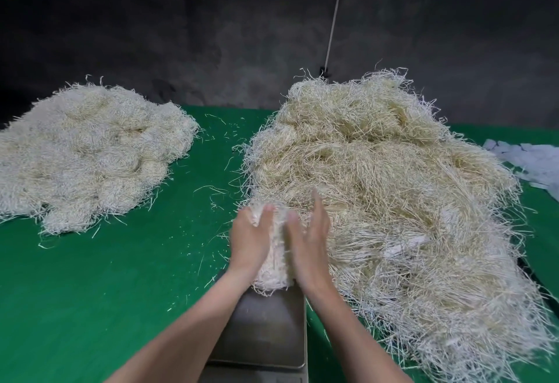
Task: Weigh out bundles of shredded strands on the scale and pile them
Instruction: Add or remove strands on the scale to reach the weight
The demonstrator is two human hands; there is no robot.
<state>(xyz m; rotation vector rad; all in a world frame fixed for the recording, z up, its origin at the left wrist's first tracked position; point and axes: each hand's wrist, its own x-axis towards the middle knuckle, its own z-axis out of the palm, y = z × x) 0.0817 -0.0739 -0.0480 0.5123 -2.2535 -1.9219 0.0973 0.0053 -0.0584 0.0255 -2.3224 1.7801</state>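
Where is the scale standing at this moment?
The scale sits low at centre of the head view, on the green table, just left of the big loose heap, its far end under the held bundle.

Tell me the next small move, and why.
Probably draw the bundle back and set it wholly on the scale pan. The left hand and right hand hold it between them at the pan's far edge, against the loose heap, so any reading would be off.
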